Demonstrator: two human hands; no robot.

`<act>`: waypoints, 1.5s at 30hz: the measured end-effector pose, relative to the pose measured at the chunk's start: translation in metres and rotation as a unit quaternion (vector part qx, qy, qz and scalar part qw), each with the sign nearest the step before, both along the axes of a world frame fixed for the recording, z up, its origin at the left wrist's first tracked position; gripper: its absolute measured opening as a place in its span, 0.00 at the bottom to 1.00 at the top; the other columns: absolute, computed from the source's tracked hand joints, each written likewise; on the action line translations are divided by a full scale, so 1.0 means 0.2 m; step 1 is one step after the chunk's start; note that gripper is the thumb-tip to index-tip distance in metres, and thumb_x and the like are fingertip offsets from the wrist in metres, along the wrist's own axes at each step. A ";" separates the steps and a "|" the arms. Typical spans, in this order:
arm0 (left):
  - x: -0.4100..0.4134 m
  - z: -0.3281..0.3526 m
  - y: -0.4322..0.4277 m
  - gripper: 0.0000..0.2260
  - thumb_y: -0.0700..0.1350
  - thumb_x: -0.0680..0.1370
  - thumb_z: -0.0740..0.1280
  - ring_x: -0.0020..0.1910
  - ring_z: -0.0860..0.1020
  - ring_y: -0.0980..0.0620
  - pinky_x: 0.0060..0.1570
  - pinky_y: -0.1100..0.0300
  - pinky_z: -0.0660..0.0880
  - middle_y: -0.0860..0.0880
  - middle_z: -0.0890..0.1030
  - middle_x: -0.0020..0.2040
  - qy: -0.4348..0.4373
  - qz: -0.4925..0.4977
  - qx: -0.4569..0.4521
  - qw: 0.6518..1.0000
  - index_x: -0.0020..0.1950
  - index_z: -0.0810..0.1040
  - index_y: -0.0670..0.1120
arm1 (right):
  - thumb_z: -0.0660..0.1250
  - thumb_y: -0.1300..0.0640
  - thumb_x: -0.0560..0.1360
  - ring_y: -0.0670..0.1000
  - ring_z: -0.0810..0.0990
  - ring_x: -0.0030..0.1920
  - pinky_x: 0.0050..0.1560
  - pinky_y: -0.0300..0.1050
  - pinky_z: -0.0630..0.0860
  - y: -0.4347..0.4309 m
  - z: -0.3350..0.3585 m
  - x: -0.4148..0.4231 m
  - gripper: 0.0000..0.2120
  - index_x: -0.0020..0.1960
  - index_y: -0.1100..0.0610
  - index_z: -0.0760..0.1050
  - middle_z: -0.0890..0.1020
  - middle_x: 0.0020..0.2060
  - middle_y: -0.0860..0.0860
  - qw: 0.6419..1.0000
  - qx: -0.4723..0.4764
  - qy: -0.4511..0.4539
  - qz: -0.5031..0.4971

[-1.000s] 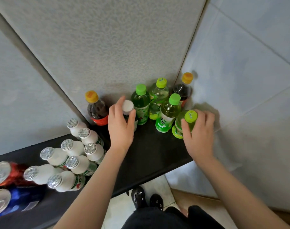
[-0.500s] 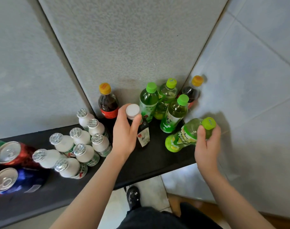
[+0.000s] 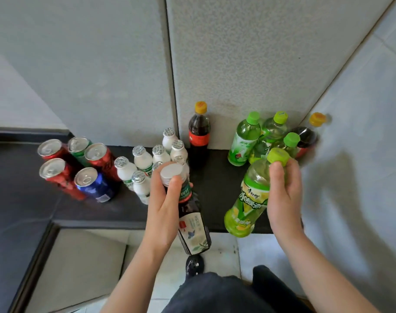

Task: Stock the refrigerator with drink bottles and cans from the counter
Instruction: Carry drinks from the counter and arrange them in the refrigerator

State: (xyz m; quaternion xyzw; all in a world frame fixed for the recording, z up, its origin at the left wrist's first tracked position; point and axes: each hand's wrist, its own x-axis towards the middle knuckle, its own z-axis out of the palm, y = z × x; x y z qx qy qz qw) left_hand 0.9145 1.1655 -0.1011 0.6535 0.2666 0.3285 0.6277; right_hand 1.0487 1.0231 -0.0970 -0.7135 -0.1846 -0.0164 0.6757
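Above the front edge of the black counter (image 3: 217, 190), the left hand (image 3: 164, 208) is gripping the neck of a dark white-capped bottle (image 3: 193, 222), its body hanging tilted below the palm, past the counter's lip. The right hand (image 3: 283, 195) is curling around the neck of a green tea bottle (image 3: 249, 199), which is slanting down to that hand's left. Cans (image 3: 93, 184) and small white bottles (image 3: 143, 159) are standing on the counter, left of both hands.

Kitchenette or pantry corner: a black counter (image 3: 217, 181) against grey speckled wall panels (image 3: 237, 53), pale floor tiles (image 3: 226, 249) below, drink cans (image 3: 97, 154) and bottles (image 3: 143, 160) grouped on top.
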 end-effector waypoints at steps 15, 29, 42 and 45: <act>-1.18 -0.21 -0.55 0.05 0.56 0.76 0.60 0.44 0.80 0.52 0.40 0.65 0.77 0.47 0.79 0.50 0.045 0.393 -0.152 0.906 0.49 0.73 0.65 | 0.58 0.50 0.78 0.42 0.73 0.41 0.45 0.36 0.71 0.29 -0.19 -0.88 0.06 0.48 0.48 0.73 0.75 0.39 0.42 0.882 -0.059 0.040 0.466; -2.12 -0.27 -1.23 0.13 0.58 0.73 0.61 0.40 0.79 0.56 0.39 0.65 0.78 0.48 0.78 0.46 -0.062 0.675 -0.190 0.711 0.54 0.72 0.55 | 0.59 0.39 0.74 0.47 0.74 0.46 0.52 0.46 0.71 0.06 -0.23 -2.14 0.10 0.48 0.44 0.73 0.75 0.48 0.55 0.680 -0.134 0.032 0.720; -3.51 -0.22 -2.02 0.13 0.68 0.69 0.61 0.49 0.79 0.53 0.46 0.64 0.77 0.54 0.79 0.48 -0.042 0.808 -0.153 0.567 0.50 0.71 0.66 | 0.58 0.45 0.75 0.47 0.71 0.41 0.43 0.40 0.70 -0.51 -0.24 -3.85 0.10 0.47 0.50 0.71 0.72 0.41 0.50 0.506 -0.164 0.038 0.846; -3.73 -0.19 -2.22 0.12 0.70 0.69 0.62 0.50 0.79 0.52 0.48 0.60 0.77 0.55 0.79 0.48 -0.058 0.849 -0.137 0.506 0.49 0.71 0.68 | 0.59 0.44 0.75 0.49 0.71 0.42 0.43 0.42 0.69 -0.68 -0.19 -4.20 0.07 0.45 0.46 0.71 0.72 0.41 0.50 0.432 -0.143 0.022 0.890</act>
